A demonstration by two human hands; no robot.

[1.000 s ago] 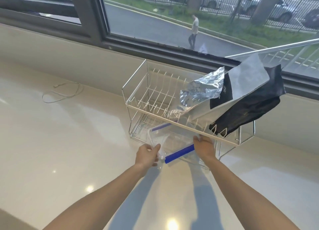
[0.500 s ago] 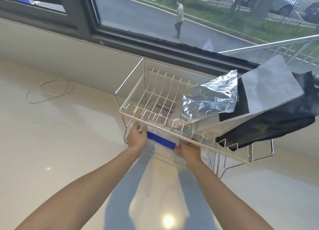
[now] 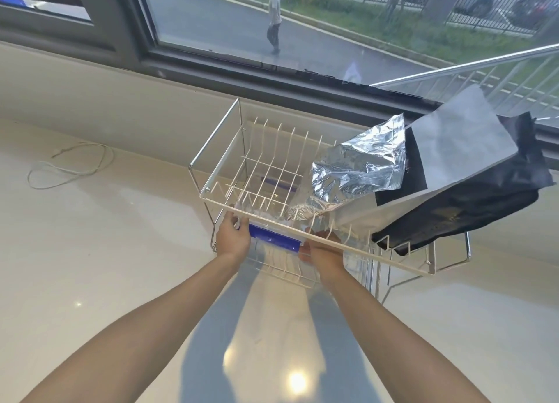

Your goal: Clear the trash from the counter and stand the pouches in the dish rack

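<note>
Holding the clear zip bag [image 3: 273,241] by its blue strip, left hand [image 3: 233,240] and right hand [image 3: 325,251] pinching either end, you should slide it level under the dish rack's [image 3: 302,221] upper tier.

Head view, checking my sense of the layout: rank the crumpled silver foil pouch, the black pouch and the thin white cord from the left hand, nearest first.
From the left hand:
1. Crumpled silver foil pouch, in the rack's upper tier, up and right.
2. Thin white cord, looped on the counter, far left.
3. Black pouch, at the rack's right end.
</note>
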